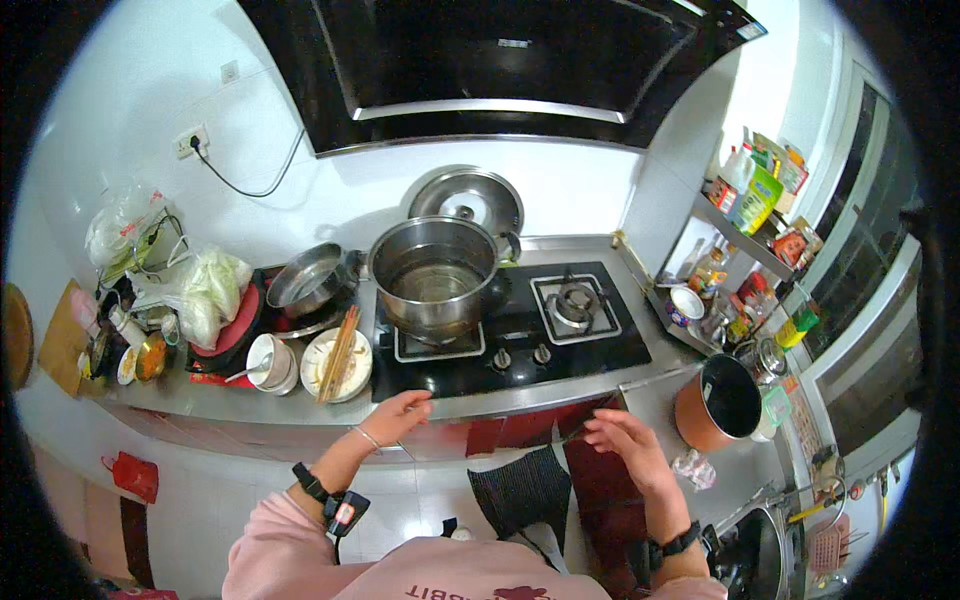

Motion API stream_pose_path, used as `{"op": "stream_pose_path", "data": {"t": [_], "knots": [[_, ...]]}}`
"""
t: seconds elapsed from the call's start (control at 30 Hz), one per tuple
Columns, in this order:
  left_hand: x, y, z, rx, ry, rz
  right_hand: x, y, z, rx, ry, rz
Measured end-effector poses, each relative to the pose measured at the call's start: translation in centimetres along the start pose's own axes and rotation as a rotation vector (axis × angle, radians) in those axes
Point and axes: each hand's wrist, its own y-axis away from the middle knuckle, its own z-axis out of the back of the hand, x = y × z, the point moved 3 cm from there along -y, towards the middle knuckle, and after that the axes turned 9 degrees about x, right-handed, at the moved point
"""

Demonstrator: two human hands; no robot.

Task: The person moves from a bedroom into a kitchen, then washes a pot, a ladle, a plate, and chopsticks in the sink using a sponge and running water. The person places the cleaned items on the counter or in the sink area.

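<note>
My left hand (405,416) hovers at the front edge of the counter, empty, its fingers loosely bent. Apart from it, my right hand (619,435) is held in the air before the red cabinet, fingers spread and holding nothing. Beyond both, a large steel stockpot (433,274) with clear liquid in it stands on the left burner of a black glass gas hob (517,375). Its bottom is in shadow. Nearest my left hand is a plate (356,364) with several wooden chopsticks (340,352) lying across it. The right burner (576,306) bears no pot.
A steel pan (311,277), stacked white bowls (270,364) and bagged vegetables (206,289) crowd the left counter. A steel lid (469,199) leans on the wall. At right stand a copper-coloured pot (718,401) and a condiment rack (750,232). The range hood (487,67) overhangs the hob.
</note>
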Motion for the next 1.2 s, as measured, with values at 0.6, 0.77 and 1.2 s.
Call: {"op": "stream_pose_path", "data": {"t": [0.6, 0.77, 1.2], "knots": [[5.8, -18.1, 9.6, 0.055, -1.139, 0.011, 0.3, -26.8, 1.8, 0.204, 0.015, -0.042], [6.7, -15.3, 12.8, -0.075, -0.907, 0.032, -1.8, -33.9, 4.8, -0.004, -0.054, -0.061], [1.0, -16.8, 26.9, -0.56, 0.888, -0.023, -0.7, -43.2, -1.5, -0.077, -0.145, 0.033]]}}
